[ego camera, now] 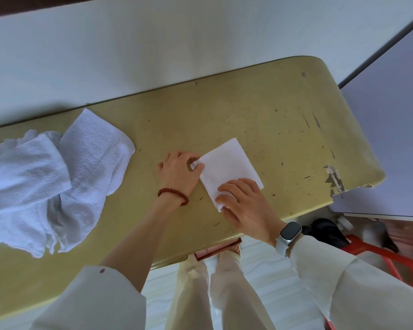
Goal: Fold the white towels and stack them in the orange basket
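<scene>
left hand (180,171) and right hand (244,204) pinching folded towel (230,163), table (260,110)

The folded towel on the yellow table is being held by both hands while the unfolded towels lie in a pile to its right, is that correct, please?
Not quite: the head view shows the pile of unfolded towels to the left of the folded towel, not the right. The rest stands: the left hand pinches its corner and the right hand holds its near edge on the yellow table.
</scene>
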A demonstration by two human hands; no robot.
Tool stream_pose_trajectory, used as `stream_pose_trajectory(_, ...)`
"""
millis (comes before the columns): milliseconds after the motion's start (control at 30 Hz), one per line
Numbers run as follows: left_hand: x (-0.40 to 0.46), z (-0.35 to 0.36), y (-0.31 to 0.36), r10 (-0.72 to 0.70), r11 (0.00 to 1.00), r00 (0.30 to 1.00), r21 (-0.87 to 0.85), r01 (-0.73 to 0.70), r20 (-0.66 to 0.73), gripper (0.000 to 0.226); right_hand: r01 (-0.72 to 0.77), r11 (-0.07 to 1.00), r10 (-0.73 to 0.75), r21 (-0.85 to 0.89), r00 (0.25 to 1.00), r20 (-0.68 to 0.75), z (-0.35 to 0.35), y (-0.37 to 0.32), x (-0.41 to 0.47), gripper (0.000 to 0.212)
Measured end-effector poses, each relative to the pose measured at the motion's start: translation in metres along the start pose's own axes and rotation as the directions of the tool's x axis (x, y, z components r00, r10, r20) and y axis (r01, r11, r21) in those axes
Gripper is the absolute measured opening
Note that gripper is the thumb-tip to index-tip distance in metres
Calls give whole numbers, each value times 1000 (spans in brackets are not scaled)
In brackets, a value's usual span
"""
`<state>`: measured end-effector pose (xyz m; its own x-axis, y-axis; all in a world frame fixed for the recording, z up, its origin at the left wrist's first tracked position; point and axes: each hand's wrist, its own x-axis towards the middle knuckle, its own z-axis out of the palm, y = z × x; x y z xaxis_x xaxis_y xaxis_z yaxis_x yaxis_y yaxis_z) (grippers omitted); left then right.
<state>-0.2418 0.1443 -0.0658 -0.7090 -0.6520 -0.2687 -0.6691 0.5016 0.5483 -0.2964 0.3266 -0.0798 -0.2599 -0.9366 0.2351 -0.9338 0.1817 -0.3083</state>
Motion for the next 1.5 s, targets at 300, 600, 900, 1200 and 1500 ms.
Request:
stream_pose_trajectory(300,3,-3,3,26,1000,1000,-2,-26,14,11,17,1000,-20,-16,984,-177,-8,9,1,24)
stream_pose_trajectory(600,-2,-5,1,54,998,998,17,-53,-25,9,41,999,-40,18,998,-53,3,6,-10,19)
stream_pose_trajectory(900,-7,-3,-6,75,997,996,34,-73,-46,11,3,999,-4,34,1000,14,3,3,-11,16)
stream_pose_trajectory(1200,-14,12,0,556,805,814,355,-475,-170,30,-253,956,247,-151,967,-55,-5,6,4,38)
stream_pose_trajectory(1500,-23,34,-15,472,658,846,539,-526,249,57,-356,892,427,-278,866,261,9,31,-4,59)
